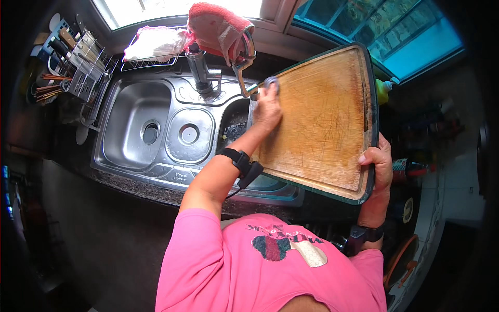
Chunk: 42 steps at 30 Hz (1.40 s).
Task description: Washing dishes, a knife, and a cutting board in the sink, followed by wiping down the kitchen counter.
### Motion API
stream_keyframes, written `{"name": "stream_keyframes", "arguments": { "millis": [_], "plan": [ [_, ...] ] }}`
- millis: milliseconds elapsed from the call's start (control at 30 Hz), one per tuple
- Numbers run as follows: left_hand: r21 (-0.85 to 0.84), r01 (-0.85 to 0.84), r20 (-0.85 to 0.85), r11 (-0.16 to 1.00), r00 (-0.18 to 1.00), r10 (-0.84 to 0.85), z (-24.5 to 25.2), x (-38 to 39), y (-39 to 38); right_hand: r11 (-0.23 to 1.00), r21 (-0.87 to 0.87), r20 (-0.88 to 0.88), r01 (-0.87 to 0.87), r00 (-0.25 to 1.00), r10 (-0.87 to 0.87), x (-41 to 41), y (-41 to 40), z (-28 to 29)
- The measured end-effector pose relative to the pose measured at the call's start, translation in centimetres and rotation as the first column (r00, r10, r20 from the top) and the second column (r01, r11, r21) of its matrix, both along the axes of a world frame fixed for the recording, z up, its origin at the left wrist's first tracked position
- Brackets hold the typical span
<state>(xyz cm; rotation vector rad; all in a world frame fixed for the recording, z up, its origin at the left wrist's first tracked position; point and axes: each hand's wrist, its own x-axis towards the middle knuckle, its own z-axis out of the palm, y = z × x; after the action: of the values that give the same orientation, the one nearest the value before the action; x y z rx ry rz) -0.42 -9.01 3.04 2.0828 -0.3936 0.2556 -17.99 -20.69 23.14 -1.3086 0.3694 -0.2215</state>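
A large wooden cutting board with a dark green rim is tilted over the right side of the stainless steel sink. My right hand grips its right edge, with the thumb on the wooden face. At the board's left edge, my left hand presses a small greyish scrubber against the wood. Knife scratches and darker stains mark the face. Wet scraps lie in the dark right-hand basin, which the board partly hides.
A chrome faucet stands behind the sink, with a pink cloth draped over its spout close to my left hand. A wire basket sits left of it. Knives and chopsticks fill a rack at far left. A yellow pump bottle stands behind the board.
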Motion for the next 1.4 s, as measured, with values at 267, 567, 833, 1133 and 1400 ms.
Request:
{"name": "stream_keyframes", "arguments": {
  "millis": [267, 567, 833, 1133, 1400],
  "plan": [
    [0.217, 0.059, -0.446, 0.974, 0.894, 0.045, -6.4, -2.4, 4.3, 0.997, -0.075, -0.022, 0.032, 0.999, -0.033, 0.1, -0.1, 0.4],
    [-0.016, 0.405, 0.025, 0.914, 0.914, -0.405, 2.2, -11.0, 4.3, 0.972, -0.228, -0.053, -0.051, 0.998, 0.040, 1.1, -0.5, 1.4],
    [0.010, 0.571, 0.548, 0.821, 0.684, -0.482, 7.9, -11.4, 2.6, 0.916, -0.383, -0.092, -0.116, 0.992, 0.087, 3.3, -2.3, 2.2],
    [-0.060, 0.231, 0.119, 0.971, 0.968, -0.223, 0.9, -8.9, 9.5, 0.859, -0.477, -0.088, -0.186, 0.983, 0.164, 7.8, -1.2, 5.0],
    [-0.045, 0.011, -0.040, 0.999, 0.999, -0.013, -0.6, -9.6, 15.9, 0.688, -0.657, 0.023, -0.308, 0.904, 0.427, 16.3, -1.3, 5.5]
  ]
}}
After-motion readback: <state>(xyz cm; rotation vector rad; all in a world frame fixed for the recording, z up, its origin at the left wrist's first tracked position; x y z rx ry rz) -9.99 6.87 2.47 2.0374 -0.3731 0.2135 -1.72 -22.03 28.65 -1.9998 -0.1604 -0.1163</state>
